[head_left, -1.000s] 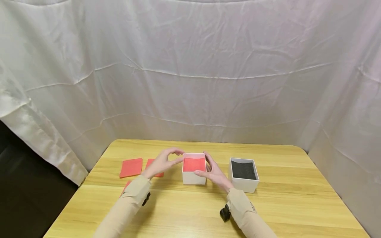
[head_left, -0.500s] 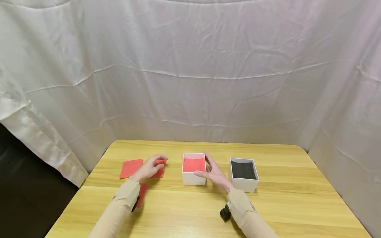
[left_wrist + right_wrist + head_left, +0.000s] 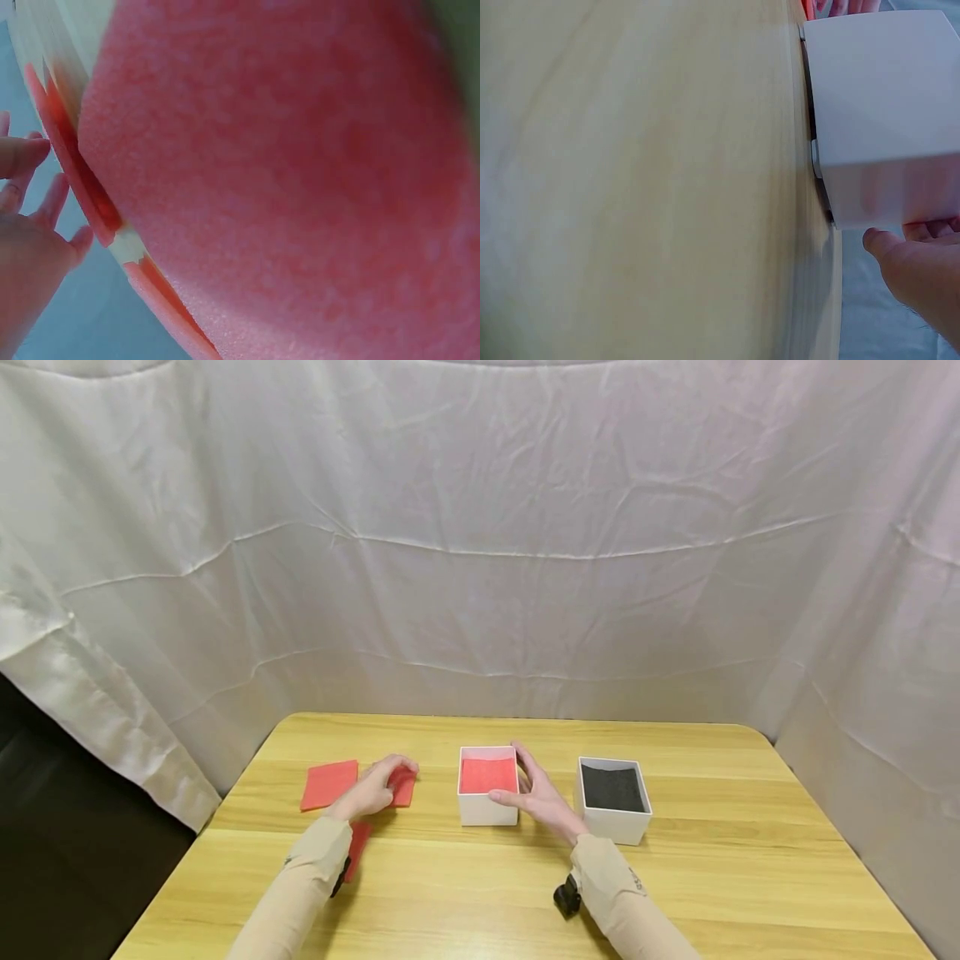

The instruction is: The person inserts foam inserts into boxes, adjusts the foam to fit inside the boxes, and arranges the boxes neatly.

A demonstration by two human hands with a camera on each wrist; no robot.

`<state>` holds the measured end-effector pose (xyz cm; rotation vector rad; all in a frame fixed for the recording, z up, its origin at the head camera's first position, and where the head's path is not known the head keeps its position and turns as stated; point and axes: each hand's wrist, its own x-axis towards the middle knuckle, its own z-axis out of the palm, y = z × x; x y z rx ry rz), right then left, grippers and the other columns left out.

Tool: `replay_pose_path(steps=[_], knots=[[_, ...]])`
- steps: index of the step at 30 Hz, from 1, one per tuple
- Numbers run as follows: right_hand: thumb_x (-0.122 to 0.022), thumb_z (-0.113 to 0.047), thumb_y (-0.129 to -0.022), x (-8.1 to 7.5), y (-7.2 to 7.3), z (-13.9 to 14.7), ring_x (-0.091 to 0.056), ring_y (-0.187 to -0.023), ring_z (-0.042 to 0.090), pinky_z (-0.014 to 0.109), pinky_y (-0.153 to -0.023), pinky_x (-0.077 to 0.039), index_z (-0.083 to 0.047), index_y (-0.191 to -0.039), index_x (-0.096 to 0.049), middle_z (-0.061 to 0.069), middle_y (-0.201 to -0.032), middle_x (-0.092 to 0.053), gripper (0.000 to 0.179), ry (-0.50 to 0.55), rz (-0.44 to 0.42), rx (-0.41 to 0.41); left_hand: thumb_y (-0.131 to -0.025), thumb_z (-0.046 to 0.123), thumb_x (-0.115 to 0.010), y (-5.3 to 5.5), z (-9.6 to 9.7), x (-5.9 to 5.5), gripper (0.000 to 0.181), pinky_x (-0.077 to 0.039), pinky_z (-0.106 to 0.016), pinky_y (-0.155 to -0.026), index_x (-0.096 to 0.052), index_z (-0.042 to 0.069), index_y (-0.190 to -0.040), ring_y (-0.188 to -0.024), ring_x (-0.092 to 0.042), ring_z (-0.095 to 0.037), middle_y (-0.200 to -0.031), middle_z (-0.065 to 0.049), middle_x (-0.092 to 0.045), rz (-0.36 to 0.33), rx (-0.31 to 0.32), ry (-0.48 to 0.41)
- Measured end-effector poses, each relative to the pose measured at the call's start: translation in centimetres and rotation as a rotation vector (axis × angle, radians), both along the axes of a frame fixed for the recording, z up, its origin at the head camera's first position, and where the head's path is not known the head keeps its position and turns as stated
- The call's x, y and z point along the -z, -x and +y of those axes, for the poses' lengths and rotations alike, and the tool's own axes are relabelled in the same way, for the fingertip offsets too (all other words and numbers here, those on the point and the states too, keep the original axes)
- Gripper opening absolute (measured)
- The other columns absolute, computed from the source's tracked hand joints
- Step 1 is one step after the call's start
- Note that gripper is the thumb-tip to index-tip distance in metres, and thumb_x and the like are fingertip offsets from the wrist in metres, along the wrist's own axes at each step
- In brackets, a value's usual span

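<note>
My left hand [image 3: 369, 792] reaches down at a square of red cloth [image 3: 402, 788], fingers bent over it. In the left wrist view, its thumb and fingertips are right at the edge of that red cloth [image 3: 79, 169]. A white box [image 3: 488, 811] stands mid-table with a red cloth [image 3: 489, 775] inside. My right hand [image 3: 546, 800] holds this box at its right side, thumb at the front corner and fingers towards the back. The right wrist view shows the same box [image 3: 885, 90] with the thumb and fingertips against one side.
Left of my left hand lies another red cloth [image 3: 328, 784]. A third red cloth [image 3: 358, 850] lies nearer, partly hidden by the sleeve, and fills much of the left wrist view. To the right stands a second white box [image 3: 618, 828] holding dark cloth [image 3: 613, 788]. A pale curtain [image 3: 480, 568] hangs behind.
My left hand has moved left from beside the white box and down to the red cloth, its fingers now more bent. The right hand and both boxes stay put.
</note>
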<state>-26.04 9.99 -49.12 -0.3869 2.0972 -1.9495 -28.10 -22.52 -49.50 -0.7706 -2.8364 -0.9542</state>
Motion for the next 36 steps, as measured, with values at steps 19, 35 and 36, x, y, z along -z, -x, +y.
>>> replay_pose_path(steps=[19,35,36], knots=[[-0.081,-0.02,-0.085,-0.12,-0.09,0.08,-0.012,-0.157,0.037,0.051,-0.127,-0.016,-0.012,-0.163,-0.008,0.012,-0.171,-0.011,0.107,-0.004,-0.005,0.006,-0.089,-0.008,-0.065,-0.33,-0.29,-0.6,0.039,-0.032,-0.066,-0.112,-0.057,0.002,-0.126,-0.134,-0.048,-0.044,-0.135,-0.021,-0.057,-0.133,-0.062,0.008],[-0.081,-0.019,-0.085,0.03,0.0,0.06,-0.011,-0.158,0.036,0.051,-0.127,-0.015,-0.013,-0.163,-0.007,0.011,-0.171,-0.01,0.108,0.007,-0.012,0.005,-0.082,0.0,-0.08,-0.29,-0.05,-0.86,0.054,-0.04,-0.059,-0.111,-0.054,0.003,-0.129,-0.127,-0.05,-0.039,-0.134,-0.017,-0.058,-0.14,-0.185,-0.054],[-0.081,-0.02,-0.085,0.04,0.03,0.05,-0.011,-0.158,0.036,0.051,-0.127,-0.015,-0.013,-0.163,-0.007,0.011,-0.171,-0.009,0.108,0.006,-0.012,0.005,-0.082,0.001,-0.081,-0.28,-0.08,-0.89,0.055,-0.041,-0.059,-0.11,-0.054,0.003,-0.129,-0.127,-0.049,-0.039,-0.134,-0.018,-0.057,-0.143,-0.192,-0.058]])
